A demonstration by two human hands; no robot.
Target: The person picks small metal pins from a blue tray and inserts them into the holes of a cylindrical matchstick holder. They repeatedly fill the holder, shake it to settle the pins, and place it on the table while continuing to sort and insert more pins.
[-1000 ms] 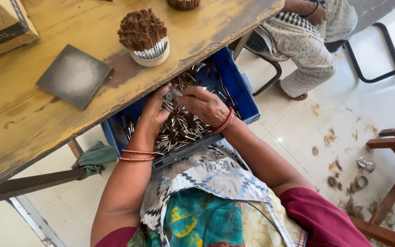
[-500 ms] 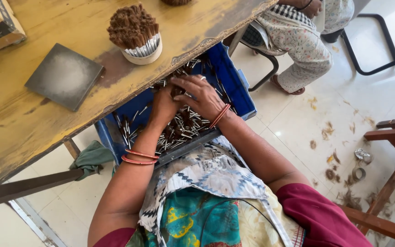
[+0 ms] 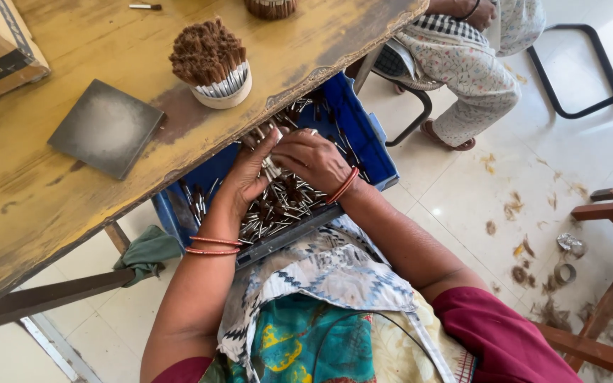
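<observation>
Both hands have closed in together since half a second ago; left hand and right hand pinch a small bundle of brushes between them, over the blue crate. Light, stiff, slippery metal ferrules; probably best gripped mid-shaft.

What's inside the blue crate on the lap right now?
The blue crate holds a loose heap of small brushes with metal sleeves and brown tips. The left hand and right hand gather some, hiding those beneath; the table covers the crate's far part.
</observation>
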